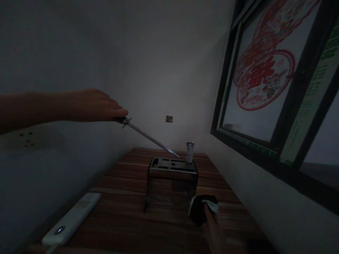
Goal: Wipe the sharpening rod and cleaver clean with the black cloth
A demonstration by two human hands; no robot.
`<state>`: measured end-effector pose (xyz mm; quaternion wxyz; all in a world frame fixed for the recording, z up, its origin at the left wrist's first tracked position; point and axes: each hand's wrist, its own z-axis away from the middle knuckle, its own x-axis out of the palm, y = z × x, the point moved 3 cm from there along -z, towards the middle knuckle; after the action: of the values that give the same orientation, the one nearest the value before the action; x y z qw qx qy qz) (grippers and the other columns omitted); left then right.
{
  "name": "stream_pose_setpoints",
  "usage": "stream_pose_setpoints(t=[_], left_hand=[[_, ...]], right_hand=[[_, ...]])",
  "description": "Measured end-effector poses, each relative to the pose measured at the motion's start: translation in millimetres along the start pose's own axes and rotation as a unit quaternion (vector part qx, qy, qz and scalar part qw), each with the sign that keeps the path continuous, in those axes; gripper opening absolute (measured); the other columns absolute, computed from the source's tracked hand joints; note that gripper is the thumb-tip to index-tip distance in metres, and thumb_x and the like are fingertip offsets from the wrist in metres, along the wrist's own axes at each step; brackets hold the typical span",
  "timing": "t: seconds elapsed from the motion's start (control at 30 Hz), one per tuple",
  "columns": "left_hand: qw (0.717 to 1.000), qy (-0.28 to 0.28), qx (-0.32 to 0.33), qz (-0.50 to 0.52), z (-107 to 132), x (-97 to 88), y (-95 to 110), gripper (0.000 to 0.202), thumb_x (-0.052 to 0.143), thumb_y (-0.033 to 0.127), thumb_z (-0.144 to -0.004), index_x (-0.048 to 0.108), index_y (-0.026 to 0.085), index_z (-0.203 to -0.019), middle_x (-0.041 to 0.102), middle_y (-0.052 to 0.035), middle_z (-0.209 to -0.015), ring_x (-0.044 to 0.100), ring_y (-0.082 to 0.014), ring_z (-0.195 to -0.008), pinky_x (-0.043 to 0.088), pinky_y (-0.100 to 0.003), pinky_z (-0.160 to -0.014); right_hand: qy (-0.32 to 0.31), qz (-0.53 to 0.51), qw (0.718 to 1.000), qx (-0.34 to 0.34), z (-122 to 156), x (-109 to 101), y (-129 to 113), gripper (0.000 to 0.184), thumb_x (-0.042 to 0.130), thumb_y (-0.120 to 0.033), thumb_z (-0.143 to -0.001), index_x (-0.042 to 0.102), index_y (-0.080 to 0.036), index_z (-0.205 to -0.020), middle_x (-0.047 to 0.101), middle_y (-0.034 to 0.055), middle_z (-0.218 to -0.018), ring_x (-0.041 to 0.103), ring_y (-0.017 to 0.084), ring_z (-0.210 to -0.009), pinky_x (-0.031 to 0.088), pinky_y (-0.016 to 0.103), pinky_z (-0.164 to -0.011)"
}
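The left hand (106, 106) was closed tight around the handle of a long, thin blade (152, 138). The arm came in from the left side, and the back of the hand faced up. The blade slanted down to the right, over the tabletop (119, 218). Its tip was at the top of a box (172, 180), but I could not tell if they touched.

The box stood upright on the tabletop, between the left and right edges. It had dark slots in its top. A silver thing (189, 152) stood up at the right end of the box, near the back.

The right hand (213, 225) held a black and white cloth (200, 211). The cloth was just beside the box's front right corner, on the side of the tabletop's right edge. It was too dark to tell if the cloth touched the wood.

A long white bar (72, 218) lay along the left edge of the tabletop, near the front left corner. It had a round dark spot on it. Past the right edge was a window (265, 77) with a red picture on it.
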<state>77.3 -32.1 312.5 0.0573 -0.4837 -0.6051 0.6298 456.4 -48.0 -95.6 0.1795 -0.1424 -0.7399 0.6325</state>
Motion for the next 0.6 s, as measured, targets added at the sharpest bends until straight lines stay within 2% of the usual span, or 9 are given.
stream_pose_setpoints(t=[0.1,0.23,0.33,0.47,0.6], left_hand=[[0.995,-0.041,0.066,-0.069,-35,-8.6,-6,0.026,0.041,0.037,-0.091,0.054,0.017,-0.102,0.06,0.0026,-0.082,0.049,-0.008,-0.07,0.025,-0.019,-0.062],[0.986,-0.078,0.099,-0.111,-83,-23.0,4,0.025,0.043,0.038,-0.09,0.055,0.018,-0.1,0.061,0.0006,-0.078,0.051,-0.0113,-0.068,0.028,-0.021,-0.061],[0.983,-0.063,0.137,-0.106,-111,-28.6,14,0.02,0.046,0.033,-0.089,0.056,0.019,-0.099,0.062,-0.0009,-0.08,0.054,-0.0141,-0.074,0.032,-0.024,-0.067],[0.981,-0.053,0.156,-0.106,-129,-28.2,19,0.017,0.045,0.029,-0.089,0.055,0.019,-0.099,0.063,-0.0016,-0.081,0.054,-0.0155,-0.077,0.033,-0.027,-0.071],[0.977,-0.057,0.17,-0.115,-134,-29.3,23,0.015,0.044,0.026,-0.089,0.054,0.019,-0.098,0.062,-0.0022,-0.082,0.054,-0.0169,-0.077,0.033,-0.029,-0.07]], right_hand=[[-0.005,0.018,1.0,0.005,-1,4,2,0.046,0.069,-0.047,-0.054,0.068,-0.021,-0.091,0.066,0.0056,-0.098,0.052,0.031,-0.108,0.043,0.039,-0.088],[-0.01,0.018,1.0,-0.004,-2,6,2,0.043,0.069,-0.046,-0.054,0.068,-0.022,-0.09,0.066,0.0044,-0.098,0.051,0.031,-0.109,0.041,0.038,-0.09],[0.002,-0.004,1.0,0.012,-4,7,2,0.046,0.067,-0.048,-0.058,0.067,-0.02,-0.094,0.067,0.0055,-0.099,0.052,0.03,-0.109,0.041,0.039,-0.091],[0.005,-0.025,0.999,0.025,-5,8,7,0.048,0.065,-0.052,-0.06,0.065,-0.021,-0.097,0.067,0.0052,-0.1,0.052,0.029,-0.109,0.041,0.039,-0.092],[-0.008,-0.032,0.999,0.018,-5,8,10,0.047,0.064,-0.053,-0.06,0.065,-0.022,-0.096,0.068,0.0048,-0.098,0.054,0.029,-0.106,0.042,0.039,-0.09]])
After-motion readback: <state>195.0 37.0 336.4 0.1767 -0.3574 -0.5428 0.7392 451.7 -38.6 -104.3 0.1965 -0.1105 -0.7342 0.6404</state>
